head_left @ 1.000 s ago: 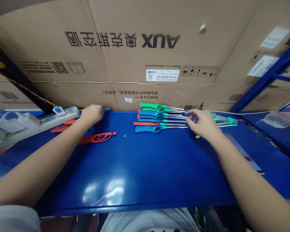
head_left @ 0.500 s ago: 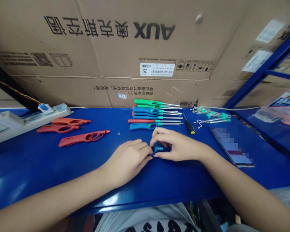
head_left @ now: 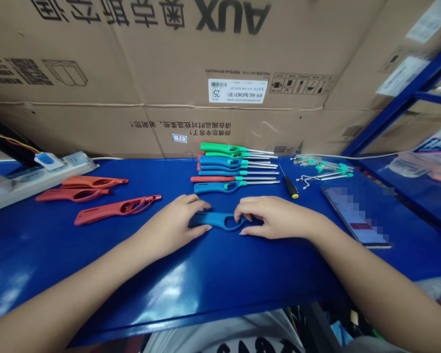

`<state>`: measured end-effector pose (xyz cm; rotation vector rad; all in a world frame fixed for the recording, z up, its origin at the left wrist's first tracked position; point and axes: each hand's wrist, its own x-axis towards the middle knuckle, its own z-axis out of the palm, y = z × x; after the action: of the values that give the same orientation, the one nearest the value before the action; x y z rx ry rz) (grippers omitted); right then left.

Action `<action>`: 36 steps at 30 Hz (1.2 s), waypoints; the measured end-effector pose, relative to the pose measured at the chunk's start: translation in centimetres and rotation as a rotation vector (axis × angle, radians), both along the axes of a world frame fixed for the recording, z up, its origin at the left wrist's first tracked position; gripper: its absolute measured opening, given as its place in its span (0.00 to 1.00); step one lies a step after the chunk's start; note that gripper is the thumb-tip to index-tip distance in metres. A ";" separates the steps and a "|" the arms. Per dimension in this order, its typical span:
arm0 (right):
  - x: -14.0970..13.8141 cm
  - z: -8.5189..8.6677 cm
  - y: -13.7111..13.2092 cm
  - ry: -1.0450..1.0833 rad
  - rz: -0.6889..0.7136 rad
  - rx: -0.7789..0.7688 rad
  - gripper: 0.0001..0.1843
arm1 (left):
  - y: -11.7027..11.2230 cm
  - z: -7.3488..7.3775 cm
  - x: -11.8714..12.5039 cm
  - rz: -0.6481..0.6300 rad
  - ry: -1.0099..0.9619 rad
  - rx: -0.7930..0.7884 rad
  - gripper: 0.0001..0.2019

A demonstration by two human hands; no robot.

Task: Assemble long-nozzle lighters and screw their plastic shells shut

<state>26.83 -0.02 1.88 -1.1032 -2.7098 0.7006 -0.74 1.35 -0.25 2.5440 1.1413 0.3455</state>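
Observation:
A blue lighter handle [head_left: 217,220] lies flat just above the blue tabletop, its trigger loop toward the right. My left hand [head_left: 176,220] grips its wide left end between thumb and fingers. Around the narrow right end, my right hand [head_left: 272,216] is curled, with fingertips at the loop; that tip is mostly hidden. Behind them lies a stack of gas lighters [head_left: 220,164] in green, blue and red with metal tubes pointing right. A screwdriver [head_left: 289,186] with a black and yellow handle rests right of the stack.
Red lighter handles [head_left: 117,208] and an orange one [head_left: 95,181] lie at left, near a white power strip [head_left: 69,166]. Metal tubes with green parts [head_left: 327,169] and a phone [head_left: 355,215] are at right. A cardboard box [head_left: 150,63] stands behind.
My hands have moved apart; the left slid left along the blue handle, uncovering its body and loop. The view has tilted down a little. The small metal bits by the red handle are no longer seen.

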 end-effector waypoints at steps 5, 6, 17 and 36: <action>-0.2 -0.1 -0.1 -0.047 -0.022 0.022 0.04 | 0.0 -0.4 0.3 -0.037 -0.059 -0.027 0.11; -0.1 -0.1 0.0 -0.045 -0.025 0.027 0.04 | -0.2 -0.5 0.5 -0.032 -0.074 -0.014 0.12; 1.2 0.6 1.0 0.117 -0.193 0.114 0.07 | -0.8 -1.6 1.0 0.092 -0.147 0.032 0.26; 5.1 2.2 2.4 -0.208 -0.550 0.122 0.17 | -2.7 -0.9 1.8 -0.187 -0.112 0.108 0.24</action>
<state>31.90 2.40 4.08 -1.8590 -2.3671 0.3411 1.07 -1.38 -1.13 2.6609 0.8583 0.5073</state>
